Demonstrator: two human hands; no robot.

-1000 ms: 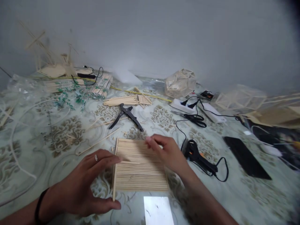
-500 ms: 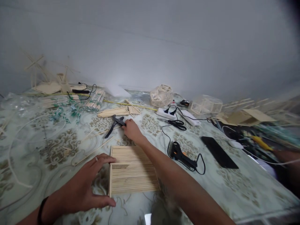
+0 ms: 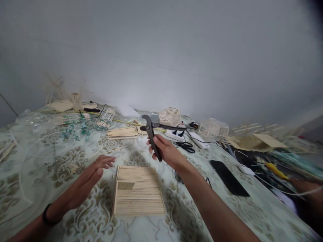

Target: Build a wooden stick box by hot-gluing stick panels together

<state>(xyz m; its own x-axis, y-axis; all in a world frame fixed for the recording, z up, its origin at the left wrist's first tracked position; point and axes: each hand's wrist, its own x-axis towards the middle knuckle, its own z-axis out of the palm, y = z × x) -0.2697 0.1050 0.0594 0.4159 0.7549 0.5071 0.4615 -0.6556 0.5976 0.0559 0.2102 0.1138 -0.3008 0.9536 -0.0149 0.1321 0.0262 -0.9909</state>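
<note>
My right hand (image 3: 167, 152) is closed around one handle of black cutting pliers (image 3: 153, 131), held up in the air with the handles spread apart. Below it a flat panel of glued wooden sticks (image 3: 138, 191) lies on the patterned tablecloth (image 3: 63, 158). My left hand (image 3: 87, 179) hovers just left of the panel, fingers stretched out and holding nothing.
A bundle of loose sticks (image 3: 122, 132) lies beyond the panel. Stick-built polyhedron models (image 3: 171, 116) stand near the wall, with a white power strip (image 3: 176, 135) and black cables beside them. A black phone (image 3: 229, 182) lies to the right. More stick frames stand at far left.
My right hand left the panel, reached the pliers on the table and lifted them into the air. My left hand came off the panel's left edge.
</note>
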